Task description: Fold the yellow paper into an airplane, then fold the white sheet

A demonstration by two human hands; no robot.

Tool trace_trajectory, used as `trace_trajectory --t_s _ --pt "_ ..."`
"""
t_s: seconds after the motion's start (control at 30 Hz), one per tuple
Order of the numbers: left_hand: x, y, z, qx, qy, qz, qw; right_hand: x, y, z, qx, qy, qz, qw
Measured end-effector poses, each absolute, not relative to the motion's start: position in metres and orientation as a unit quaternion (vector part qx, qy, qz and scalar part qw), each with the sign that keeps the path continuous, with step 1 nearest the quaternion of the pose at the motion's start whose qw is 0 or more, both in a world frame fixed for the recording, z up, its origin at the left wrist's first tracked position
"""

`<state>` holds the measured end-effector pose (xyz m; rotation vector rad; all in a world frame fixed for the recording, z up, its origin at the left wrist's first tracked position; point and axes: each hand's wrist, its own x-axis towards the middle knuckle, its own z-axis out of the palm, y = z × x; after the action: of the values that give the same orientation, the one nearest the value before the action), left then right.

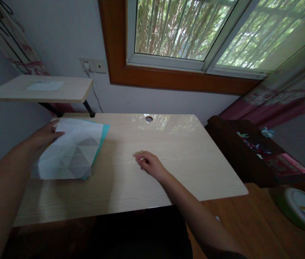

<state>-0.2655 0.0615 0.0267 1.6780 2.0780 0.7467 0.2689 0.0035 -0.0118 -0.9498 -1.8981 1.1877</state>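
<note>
1. Your left hand [45, 136] is out at the far left of the desk [168, 169], resting on the upper left corner of the paper [72, 151]. The fingers lie close together and fairly flat on the sheet's edge, thumb on top; it reads as pinning or steadying, though I can't tell whether the thumb and fingers are pinching the edge.

2. The paper sits on the left part of the desk, creased all over into triangles, so it doesn't lie flat. That's likely why you have a hand on it: a creased sheet lifts and slides.

3. A teal sheet [104, 133] peeks out along the paper's right edge, underneath it. The two are stacked, touching, white on top.

4. Your right hand [149, 163] is near the middle of the desk, well apart from the paper. The fingers are curled in, tips drawn together against the thumb, low on the wood. Something small may be pinched there, but it's too small to make out.

5. Around you: a cable hole [149, 118] at the desk's far edge, a raised shelf [68, 91] at the back left with a pale sheet on it, and a dark side table [249, 154] to the right holding small colourful bits.
</note>
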Motion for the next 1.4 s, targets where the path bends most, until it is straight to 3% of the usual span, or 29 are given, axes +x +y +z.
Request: trace_trajectory --t_s 0.1,0.2,0.27,0.4,0.6,0.8,1.07,1.4 --pt "-0.267 0.067 0.019 0.578 0.767 0.227 0.159 0.269 0.003 -0.011 -0.369 -0.733 0.457 0.343" --pt "-0.259 0.070 0.019 0.614 0.770 0.168 0.043 0.269 0.003 -0.011 -0.368 -0.736 0.453 0.344" --pt "-0.247 0.069 0.023 0.637 0.759 0.133 -0.027 0.269 0.003 -0.010 -0.366 -0.737 0.452 0.344" --pt "-0.206 0.061 0.025 0.717 0.682 0.125 -0.070 0.269 0.002 -0.009 -0.364 -0.740 0.452 0.341" --pt "-0.128 0.046 0.002 0.768 0.638 0.052 -0.028 0.270 0.002 -0.010 -0.360 -0.741 0.454 0.339" --pt "-0.109 0.038 -0.020 0.747 0.664 0.035 -0.014 0.280 0.003 -0.012 -0.358 -0.755 0.435 0.335" --pt "-0.104 0.033 -0.006 0.748 0.661 0.049 -0.031 0.326 0.015 -0.007 -0.411 -0.755 0.358 0.364" --pt "-0.030 -0.020 -0.008 0.812 0.574 0.097 -0.035 0.368 0.007 -0.008 -0.451 -0.763 0.268 0.378"
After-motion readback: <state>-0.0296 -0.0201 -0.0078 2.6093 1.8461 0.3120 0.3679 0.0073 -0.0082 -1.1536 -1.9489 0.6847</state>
